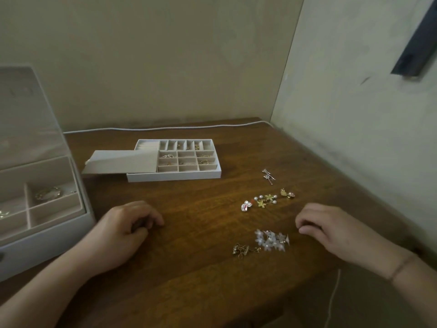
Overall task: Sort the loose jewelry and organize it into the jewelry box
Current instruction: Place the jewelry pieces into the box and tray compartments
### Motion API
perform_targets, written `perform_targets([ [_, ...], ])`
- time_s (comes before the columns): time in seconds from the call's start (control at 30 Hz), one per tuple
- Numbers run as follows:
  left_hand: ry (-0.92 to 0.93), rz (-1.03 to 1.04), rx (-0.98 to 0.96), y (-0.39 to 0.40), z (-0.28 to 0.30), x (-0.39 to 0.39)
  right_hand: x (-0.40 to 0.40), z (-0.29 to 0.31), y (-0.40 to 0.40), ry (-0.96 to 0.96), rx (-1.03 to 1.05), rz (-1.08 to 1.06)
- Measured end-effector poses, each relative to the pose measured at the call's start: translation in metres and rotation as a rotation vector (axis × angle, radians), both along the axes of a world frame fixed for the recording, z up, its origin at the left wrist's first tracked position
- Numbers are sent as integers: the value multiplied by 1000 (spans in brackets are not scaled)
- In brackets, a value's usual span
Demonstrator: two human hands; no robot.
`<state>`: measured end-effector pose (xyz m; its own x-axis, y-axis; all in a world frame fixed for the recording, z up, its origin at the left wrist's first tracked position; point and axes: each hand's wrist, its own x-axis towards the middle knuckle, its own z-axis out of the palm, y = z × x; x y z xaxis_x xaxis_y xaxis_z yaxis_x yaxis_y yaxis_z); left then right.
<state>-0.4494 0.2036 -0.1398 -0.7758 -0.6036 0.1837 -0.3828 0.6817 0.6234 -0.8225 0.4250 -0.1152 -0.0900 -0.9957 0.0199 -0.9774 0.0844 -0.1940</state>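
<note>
Loose jewelry lay in four small groups on the right half of the wooden counter (pixel 189 268). Farthest were two silver stud earrings (pixel 268 176); nearer lay a row of gold flower and pearl pieces (pixel 264 201) with a gold and pink earring (pixel 288 194) at its right end. Nearest the person were a cluster of white flower pieces (pixel 272 240) and, just to its left, a tangled gold chain piece (pixel 242 249).

The divided tray (pixel 175 177) of the jewelry box stood far of centre, well apart from the loose groups. Several of its small compartments held gold or glittering items too small to identify. A flat grey insert (pixel 120 162) lay tilted across the tray's left part and overhung its left edge. The jewelry box (pixel 47 235) itself stood at the left edge of the counter with its lid (pixel 23 110) raised; a gold-toned item (pixel 48 194) rested in one of its compartments.

The left hand (pixel 127 226) rested on the counter between box and loose pieces, fingers loosely curled and holding nothing visible. The right hand (pixel 331 230) rested near the white flower cluster, fingers bent downward, fingertips on the wood, gripping nothing; a thin bracelet (pixel 399 268) circled its wrist. A white cord (pixel 165 128) ran along the far edge against the wall.
</note>
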Motion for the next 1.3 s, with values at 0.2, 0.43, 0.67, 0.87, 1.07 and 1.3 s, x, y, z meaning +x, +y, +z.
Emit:
perform_targets([
  [0.2, 17, -12, -13, 0, -1, 0, -14, 6, 6, -53, -3, -131],
  [0.43, 14, 3, -10, 0, -1, -1, -23, 11, 0, -1480, -72, -481],
  [0.67, 15, 14, -12, 1, 0, 0, -18, 11, -25, -1944, -129, -513],
  [0.87, 24, 5, -11, 2, 0, 0, 7, 36, -73, -1324, -33, -386],
  [1.07, 32, -29, 2, 1, 0, 0, 69, 45, -67, -381, 131, 205],
  [1.3, 28, -40, -8, 1, 0, 0, 77, 42, -56, 65, 287, 321],
])
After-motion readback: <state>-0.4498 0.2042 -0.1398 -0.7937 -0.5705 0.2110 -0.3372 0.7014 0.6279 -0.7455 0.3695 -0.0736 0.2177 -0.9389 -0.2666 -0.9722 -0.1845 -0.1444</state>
